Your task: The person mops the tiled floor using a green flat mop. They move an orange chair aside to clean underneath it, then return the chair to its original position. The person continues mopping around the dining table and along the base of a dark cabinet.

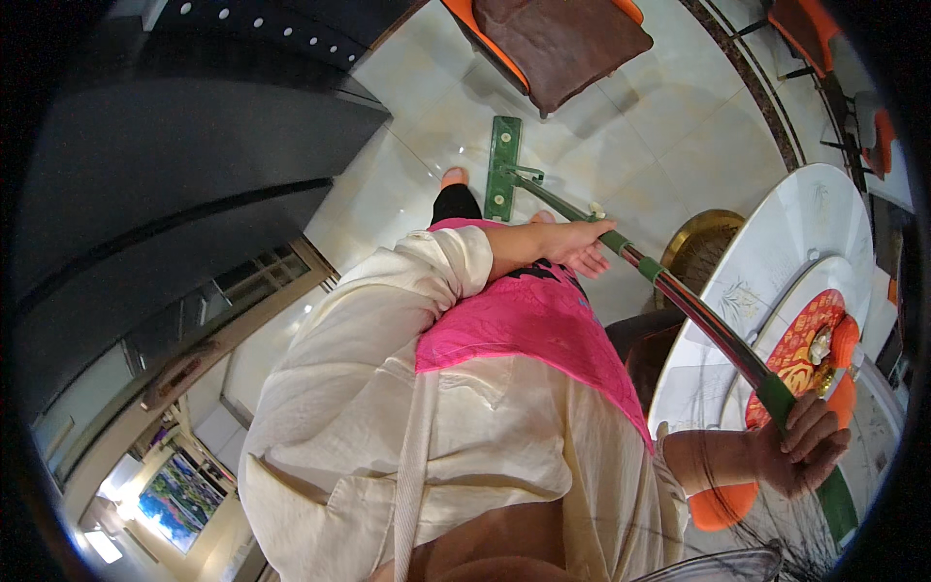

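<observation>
A flat mop with a green plate head (pixel 502 171) rests on the tiled floor by my feet. Its handle (pixel 698 309), dark metallic with green sleeves, slants up across the view to the right. My left hand (pixel 578 246) is at the lower part of the handle, near a green sleeve, in a loose hold with several fingers hanging below it. Higher up, near the handle's top end, my right hand (pixel 804 444) is wrapped around a green grip. A bright pink apron (pixel 524 327) lies over my cream shirt (pixel 364 378).
To the right stands a round white table (pixel 742 291) with a raised turntable bearing a red decorated mat (pixel 796 342). An orange chair with a brown seat cover (pixel 560 44) is ahead. Dark cabinets (pixel 196 153) line the left. A gold-rimmed round object (pixel 702 240) is beside the table.
</observation>
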Action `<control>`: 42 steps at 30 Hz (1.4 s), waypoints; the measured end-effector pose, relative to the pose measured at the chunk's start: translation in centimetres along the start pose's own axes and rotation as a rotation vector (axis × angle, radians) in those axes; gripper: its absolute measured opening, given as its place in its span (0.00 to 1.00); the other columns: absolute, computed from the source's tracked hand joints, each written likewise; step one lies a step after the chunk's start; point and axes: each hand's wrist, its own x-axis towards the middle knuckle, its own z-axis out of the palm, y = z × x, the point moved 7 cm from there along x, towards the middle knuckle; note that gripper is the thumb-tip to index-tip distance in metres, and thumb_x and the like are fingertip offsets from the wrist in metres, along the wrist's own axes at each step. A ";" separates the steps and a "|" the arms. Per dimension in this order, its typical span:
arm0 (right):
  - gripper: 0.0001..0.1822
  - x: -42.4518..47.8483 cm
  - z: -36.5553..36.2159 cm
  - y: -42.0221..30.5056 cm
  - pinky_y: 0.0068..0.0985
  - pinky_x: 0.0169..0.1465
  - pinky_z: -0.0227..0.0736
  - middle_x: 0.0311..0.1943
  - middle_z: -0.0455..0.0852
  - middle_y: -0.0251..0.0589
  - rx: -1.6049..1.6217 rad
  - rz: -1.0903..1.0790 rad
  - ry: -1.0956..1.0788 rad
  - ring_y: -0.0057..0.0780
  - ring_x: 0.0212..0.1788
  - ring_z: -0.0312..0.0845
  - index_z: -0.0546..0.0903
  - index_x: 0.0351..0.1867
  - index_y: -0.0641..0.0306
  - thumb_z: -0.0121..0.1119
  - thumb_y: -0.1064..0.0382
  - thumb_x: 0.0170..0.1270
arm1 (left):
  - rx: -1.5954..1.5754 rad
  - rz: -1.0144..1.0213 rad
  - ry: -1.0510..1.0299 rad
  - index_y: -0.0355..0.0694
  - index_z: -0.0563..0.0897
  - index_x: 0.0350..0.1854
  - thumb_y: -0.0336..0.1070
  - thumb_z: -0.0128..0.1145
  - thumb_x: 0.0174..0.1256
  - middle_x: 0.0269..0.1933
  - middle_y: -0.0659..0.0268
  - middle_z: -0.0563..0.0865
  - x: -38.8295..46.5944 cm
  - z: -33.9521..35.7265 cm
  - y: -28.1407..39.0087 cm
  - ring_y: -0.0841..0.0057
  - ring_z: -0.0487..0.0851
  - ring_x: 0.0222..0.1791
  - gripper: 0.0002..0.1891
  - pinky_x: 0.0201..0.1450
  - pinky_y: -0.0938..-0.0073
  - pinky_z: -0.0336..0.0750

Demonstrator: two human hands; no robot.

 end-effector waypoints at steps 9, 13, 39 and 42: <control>0.13 0.5 5.4 -0.8 0.08 0.15 0.60 0.04 0.68 0.22 -0.132 -0.131 0.158 0.11 0.06 0.61 0.63 0.14 0.53 0.48 0.57 0.54 | -0.064 -0.254 -0.362 0.36 0.74 0.35 0.53 0.43 0.61 0.32 0.61 0.81 -3.8 -1.5 2.9 0.75 0.77 0.25 0.22 0.30 0.77 0.76; 0.14 -2.3 10.2 -1.5 0.09 0.10 0.65 0.05 0.72 0.23 -0.065 -0.255 0.245 0.09 0.06 0.65 0.66 0.11 0.53 0.61 0.62 0.46 | 0.029 -0.470 -0.257 0.38 0.76 0.28 0.49 0.51 0.57 0.25 0.65 0.79 -5.9 -2.2 2.4 0.74 0.77 0.24 0.16 0.30 0.77 0.75; 0.18 -41.7 31.0 -6.7 0.17 0.29 0.50 0.13 0.60 0.23 -0.396 -0.457 1.125 0.15 0.17 0.54 0.67 0.18 0.51 0.56 0.46 0.54 | -0.005 -0.237 -0.309 0.39 0.68 0.28 0.40 0.47 0.59 0.26 0.64 0.78 -8.3 -8.2 -16.5 0.75 0.78 0.28 0.09 0.35 0.75 0.77; 0.17 -49.4 34.5 -8.3 0.17 0.27 0.51 0.11 0.59 0.25 -0.424 -0.600 1.304 0.16 0.14 0.53 0.69 0.19 0.55 0.57 0.48 0.54 | 0.008 -0.325 -0.182 0.37 0.68 0.23 0.42 0.44 0.61 0.26 0.61 0.77 -11.5 -10.1 -23.6 0.70 0.79 0.31 0.14 0.41 0.70 0.77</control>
